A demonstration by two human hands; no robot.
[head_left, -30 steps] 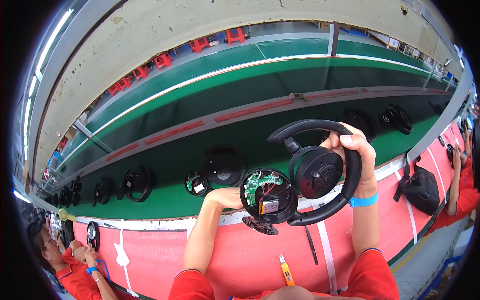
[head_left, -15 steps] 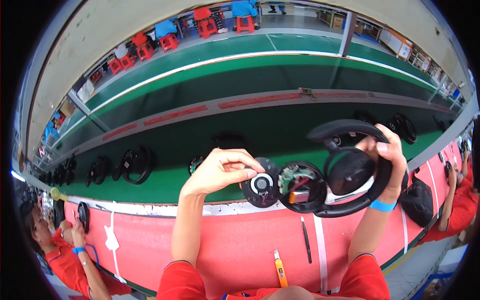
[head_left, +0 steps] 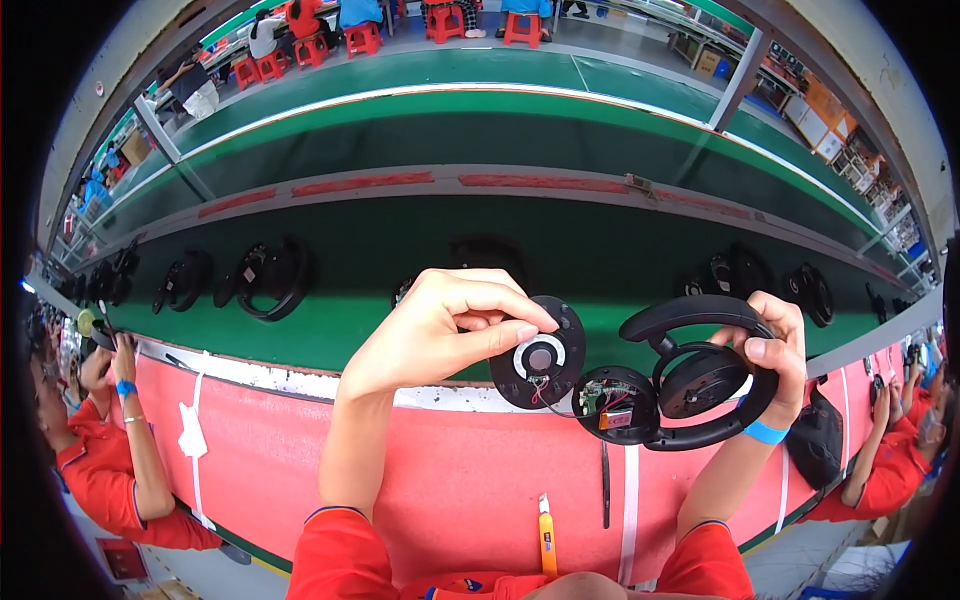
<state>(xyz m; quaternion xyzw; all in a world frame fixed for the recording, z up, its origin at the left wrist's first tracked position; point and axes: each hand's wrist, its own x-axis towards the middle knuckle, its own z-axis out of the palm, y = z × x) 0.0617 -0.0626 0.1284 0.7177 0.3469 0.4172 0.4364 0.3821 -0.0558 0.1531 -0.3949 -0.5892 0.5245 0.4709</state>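
Between its thumb and fingers my left hand [head_left: 450, 325] pinches a round black speaker plate [head_left: 562, 366] by its upper left edge. The plate carries a silver and white ring-shaped driver at its middle. Thin wires run from it to the opened ear cup [head_left: 612, 428] of a pair of black headphones [head_left: 700, 310]. Inside that cup a green circuit board and a small battery show. My right hand [head_left: 775, 350] grips the headphones' band on the right side, fingers curled round it. The other ear cup [head_left: 692, 386] hangs inside the band, near my right fingers.
A yellow utility knife [head_left: 547, 540] and black tweezers [head_left: 606, 487] lie on the pink mat [head_left: 450, 490]. Beyond it, more black headphones [head_left: 268, 278] rest on the green conveyor belt [head_left: 380, 225]. A black bag [head_left: 818, 435] lies at the right. Co-workers sit on both sides.
My left hand has drawn the speaker plate up and away from the opened ear cup, showing the wires between them. The headphones have tilted and moved slightly lower in view.
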